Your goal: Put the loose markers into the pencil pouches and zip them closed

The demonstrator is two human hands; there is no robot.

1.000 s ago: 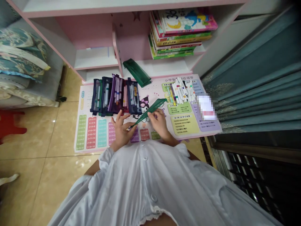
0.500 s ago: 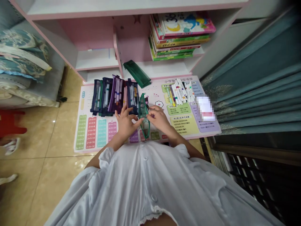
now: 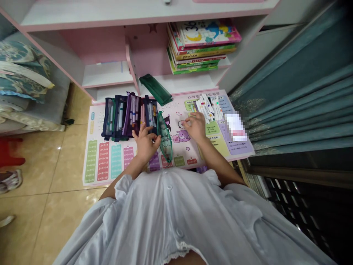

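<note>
A green mesh pencil pouch [image 3: 166, 141] with a zipped edge lies upright on the table before me, its mouth gaping slightly. My left hand [image 3: 146, 144] pinches its left edge between thumb and finger, the other fingers spread over the neighbouring pouch. My right hand [image 3: 196, 128] is off the pouch, over the table mat, fingers apart and nothing visible in them. Just beyond it lies a pile of white markers [image 3: 205, 108] with coloured ends. Left of the green pouch stand a navy pouch [image 3: 151, 114] and a purple pouch [image 3: 132, 114], both holding markers.
Another green pouch [image 3: 156, 89], flat, leans at the shelf's edge. More filled navy pouches [image 3: 109, 119] line the left side. A stack of books [image 3: 197, 48] sits on the shelf. A blurred white item [image 3: 235, 127] lies at the right, near the curtain [image 3: 289, 92].
My right hand has let go of the green pouch and moved right and away from me, towards the markers. My left hand stays at the pouch. The whole view has shifted slightly.
</note>
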